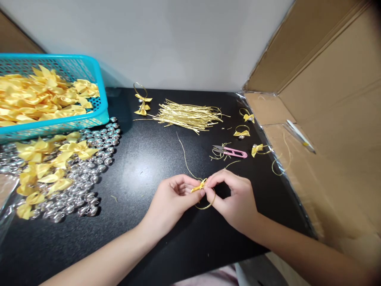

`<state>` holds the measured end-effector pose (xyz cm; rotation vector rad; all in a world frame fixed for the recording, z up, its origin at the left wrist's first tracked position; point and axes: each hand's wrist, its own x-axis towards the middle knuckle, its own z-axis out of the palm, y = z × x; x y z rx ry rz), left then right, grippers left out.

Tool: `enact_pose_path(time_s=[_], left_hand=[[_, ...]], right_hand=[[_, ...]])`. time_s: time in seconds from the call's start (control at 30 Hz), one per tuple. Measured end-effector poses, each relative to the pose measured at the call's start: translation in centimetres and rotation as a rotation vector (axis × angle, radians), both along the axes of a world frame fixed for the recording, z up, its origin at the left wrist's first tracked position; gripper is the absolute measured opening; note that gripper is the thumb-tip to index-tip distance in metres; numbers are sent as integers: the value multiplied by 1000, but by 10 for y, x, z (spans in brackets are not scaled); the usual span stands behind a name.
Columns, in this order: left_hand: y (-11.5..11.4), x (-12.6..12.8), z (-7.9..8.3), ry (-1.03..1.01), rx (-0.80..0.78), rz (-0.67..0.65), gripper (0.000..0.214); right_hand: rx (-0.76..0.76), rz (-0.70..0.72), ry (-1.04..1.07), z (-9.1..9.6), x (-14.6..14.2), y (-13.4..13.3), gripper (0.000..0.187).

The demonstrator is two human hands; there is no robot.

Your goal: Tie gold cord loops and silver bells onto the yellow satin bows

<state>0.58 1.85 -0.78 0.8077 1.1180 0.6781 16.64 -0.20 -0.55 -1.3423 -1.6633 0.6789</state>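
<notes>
My left hand [172, 198] and my right hand [235, 198] meet over the black table [143, 159] near its front edge. Between their pinched fingertips sits a small yellow ribbon bow [199, 186]. A thin gold cord [184, 155] runs through it. One end of the cord trails away up the table, and a loop of it hangs below the fingers. Both hands are closed in a pinch on the bow and cord.
A teal basket [98, 95] of yellow bows stands at the back left, with loose bows and several silver beads [89, 174] in front of it. A bundle of gold cords [187, 115], pink snips [235, 152], finished bows and an open cardboard box [327, 119] lie to the right.
</notes>
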Motion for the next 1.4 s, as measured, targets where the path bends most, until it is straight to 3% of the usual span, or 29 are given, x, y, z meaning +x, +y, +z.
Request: enact_pose_path(time_s=[0.37,0.63,0.87,0.93,1.07,1.2,1.3,1.4], left_hand=[[3,0,1,-8,-70,21,19],[4,0,0,-15,-76,53,12],[9,-2,-1,-44,-138,43,12],[8,-3,-1,-30,-124,31,14],[5,-2,-1,0,-67,15,14],[4,0,0,18,-32,9,13],[6,0,0,-17,-62,24,13],[11,-2,-1,-81,-157,71,14]], right_hand=[[-16,24,20,-1,-1,2,16],[-220,46,201,-1,8,12,8],[-220,124,310,4,18,25,7],[-318,131,283,6,22,33,9],[-605,277,160,7,20,47,34],[-698,353,179,10,8,57,24],[-630,329,212,20,5,58,18],[-282,139,77,32,8,46,12]])
